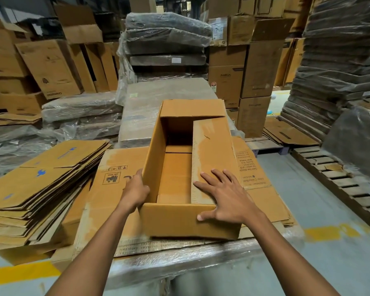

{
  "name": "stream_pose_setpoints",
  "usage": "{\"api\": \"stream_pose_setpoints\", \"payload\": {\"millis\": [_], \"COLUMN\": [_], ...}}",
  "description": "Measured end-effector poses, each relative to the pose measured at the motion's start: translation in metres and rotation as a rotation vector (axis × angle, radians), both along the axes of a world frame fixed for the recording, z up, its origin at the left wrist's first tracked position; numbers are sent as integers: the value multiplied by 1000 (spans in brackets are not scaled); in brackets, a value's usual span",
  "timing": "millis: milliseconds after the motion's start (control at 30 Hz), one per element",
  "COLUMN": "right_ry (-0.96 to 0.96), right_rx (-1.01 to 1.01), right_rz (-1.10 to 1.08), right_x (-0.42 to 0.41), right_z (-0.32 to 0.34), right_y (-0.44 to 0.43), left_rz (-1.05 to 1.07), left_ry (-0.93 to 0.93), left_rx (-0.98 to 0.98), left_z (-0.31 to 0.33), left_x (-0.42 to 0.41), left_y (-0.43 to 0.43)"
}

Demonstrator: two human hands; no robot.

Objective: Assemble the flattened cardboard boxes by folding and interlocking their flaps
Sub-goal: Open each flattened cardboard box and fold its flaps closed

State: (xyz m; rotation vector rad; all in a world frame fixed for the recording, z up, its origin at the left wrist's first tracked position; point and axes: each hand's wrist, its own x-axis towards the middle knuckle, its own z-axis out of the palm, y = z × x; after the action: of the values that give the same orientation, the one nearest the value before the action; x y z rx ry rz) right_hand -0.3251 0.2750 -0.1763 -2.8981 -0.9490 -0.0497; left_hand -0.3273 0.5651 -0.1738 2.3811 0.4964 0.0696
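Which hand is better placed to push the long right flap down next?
Probably right. The right hand lies flat on that flap with spread fingers, while the left hand rests against the box at its outer left wall.

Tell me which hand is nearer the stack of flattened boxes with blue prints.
Left. The left hand is against the open box's left wall, the side facing that stack; the right hand lies flat on the right flap, across the box.

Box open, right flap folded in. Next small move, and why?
Probably swing the left flap inward with the left hand: the right hand presses the right flap over the opening, while the left side stands upright.
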Motion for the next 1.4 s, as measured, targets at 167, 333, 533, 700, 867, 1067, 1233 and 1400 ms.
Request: {"api": "stream_pose_setpoints", "payload": {"millis": [167,333,533,700,867,1067,1233,1400], "right_ry": [114,179,285,204,133,95,95,-73], "right_rx": [307,334,227,217,81,4,-9,-9], "right_rz": [-83,-156,-246,-170,-97,-202,-322,-253], "right_x": [2,10,28,26,18,14,6,-4], "right_z": [20,39,48,47,59,67,46,20], "right_y": [13,83,118,115,77,9,-12,15], "left_rz": [18,-66,-315,-214,-447,-585,-595,-467], "left_ry": [-46,-111,-122,-367,-550,-515,-447,-294], "left_rx": [-78,-184,-463,-153,347,652,601,677], "left_z": [4,1,-25,-12,13,13,-6,2], "left_x": [-13,-56,-91,-60,-16,-13,-30,-31], "left_y": [-20,-81,-76,-35,-31,-61,-112,-108]}}
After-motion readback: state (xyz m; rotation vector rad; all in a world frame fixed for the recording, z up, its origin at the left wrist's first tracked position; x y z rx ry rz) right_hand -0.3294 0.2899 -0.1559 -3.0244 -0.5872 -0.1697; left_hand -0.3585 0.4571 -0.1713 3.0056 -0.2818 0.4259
